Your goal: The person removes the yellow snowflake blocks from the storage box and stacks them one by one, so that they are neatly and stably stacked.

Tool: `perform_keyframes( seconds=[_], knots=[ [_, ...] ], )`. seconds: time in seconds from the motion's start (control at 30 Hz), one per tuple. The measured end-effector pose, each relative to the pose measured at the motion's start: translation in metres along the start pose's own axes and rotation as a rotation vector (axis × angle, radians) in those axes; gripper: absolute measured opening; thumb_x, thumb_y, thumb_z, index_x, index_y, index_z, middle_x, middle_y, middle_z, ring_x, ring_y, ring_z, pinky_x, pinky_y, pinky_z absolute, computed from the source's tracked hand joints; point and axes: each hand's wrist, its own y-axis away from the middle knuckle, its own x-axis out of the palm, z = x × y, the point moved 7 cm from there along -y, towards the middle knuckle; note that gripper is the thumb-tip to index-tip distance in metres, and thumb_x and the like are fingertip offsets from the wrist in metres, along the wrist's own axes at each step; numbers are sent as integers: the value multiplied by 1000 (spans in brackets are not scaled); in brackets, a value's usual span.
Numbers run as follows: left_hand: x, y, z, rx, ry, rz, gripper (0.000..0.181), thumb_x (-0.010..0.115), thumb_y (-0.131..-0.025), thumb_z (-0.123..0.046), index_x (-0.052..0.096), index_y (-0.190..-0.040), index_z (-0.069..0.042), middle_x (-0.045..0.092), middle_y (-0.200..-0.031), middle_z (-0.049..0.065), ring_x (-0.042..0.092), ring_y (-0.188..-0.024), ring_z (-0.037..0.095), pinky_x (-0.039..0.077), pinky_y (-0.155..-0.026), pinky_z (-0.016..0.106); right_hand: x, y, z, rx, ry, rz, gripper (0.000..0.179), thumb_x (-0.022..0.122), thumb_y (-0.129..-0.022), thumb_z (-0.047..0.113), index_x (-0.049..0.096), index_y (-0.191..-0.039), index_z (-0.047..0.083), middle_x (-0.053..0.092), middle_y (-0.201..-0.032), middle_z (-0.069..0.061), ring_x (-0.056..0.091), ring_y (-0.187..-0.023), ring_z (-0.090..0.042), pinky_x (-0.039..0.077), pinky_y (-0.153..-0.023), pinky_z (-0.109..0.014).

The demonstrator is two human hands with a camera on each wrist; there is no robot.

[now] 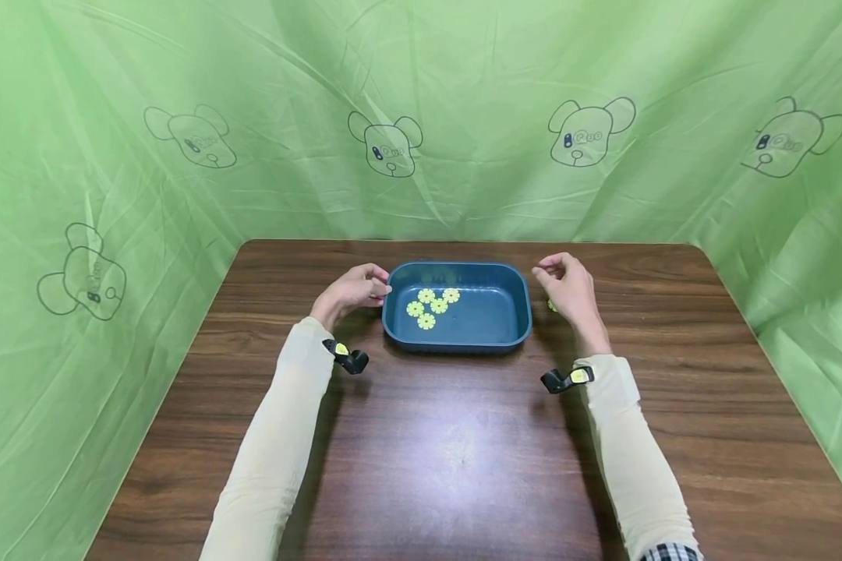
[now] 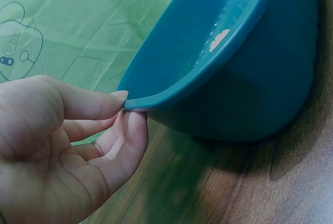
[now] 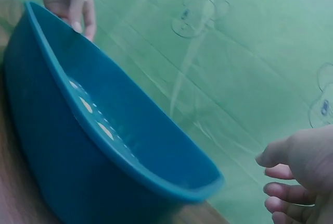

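Note:
A blue plastic basin (image 1: 456, 345) stands on the table, with several yellow flower-shaped pieces (image 1: 426, 321) lying flat inside its left half. At its left end, my left hand (image 1: 354, 288) pinches the rim between thumb and fingers; the left wrist view shows the thumb on top of the rim (image 2: 171, 95) and the fingers below. My right hand (image 1: 570, 290) hovers just off the basin's right end. Its fingers are loosely bent, and nothing shows between them in the right wrist view. Partly hidden by that hand is another yellow-green piece (image 1: 551, 305) on the table.
The dark wood-grain table (image 1: 456, 467) spreads out around the basin. Green cloth (image 1: 477, 187) printed with bear-head outlines hangs behind the table and along both sides. A black wrist camera is strapped to each forearm.

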Motion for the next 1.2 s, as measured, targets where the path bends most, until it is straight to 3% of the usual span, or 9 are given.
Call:
perform_keyframes(
  seconds=[0.53, 1.0, 1.2],
  knots=[
    [0, -1, 0, -18, 10, 19, 40, 55, -92, -1, 39, -129, 4, 50, -101, 11, 53, -79, 16, 44, -101, 48, 65, 10, 53, -161, -20, 153, 27, 70, -87, 20, 62, -106, 3, 61, -103, -16, 58, -90, -29, 46, -81, -38],
    [0, -3, 2, 1, 6, -1, 34, 55, -92, 0, 42, -124, 1, 53, -98, 11, 55, -76, 15, 45, -101, 50, 123, 28, 64, -193, 48, 292, 29, 72, -85, 22, 63, -106, 5, 59, -104, -13, 57, -90, -26, 47, -80, -39],
    [-1, -2, 3, 3, 2, 2, 34, 55, -93, -1, 42, -124, 1, 53, -97, 10, 55, -76, 15, 43, -101, 51, 144, 30, 66, -192, 96, 398, 30, 73, -85, 23, 63, -108, 6, 60, -103, -11, 57, -92, -24, 47, -84, -38]
  ],
)
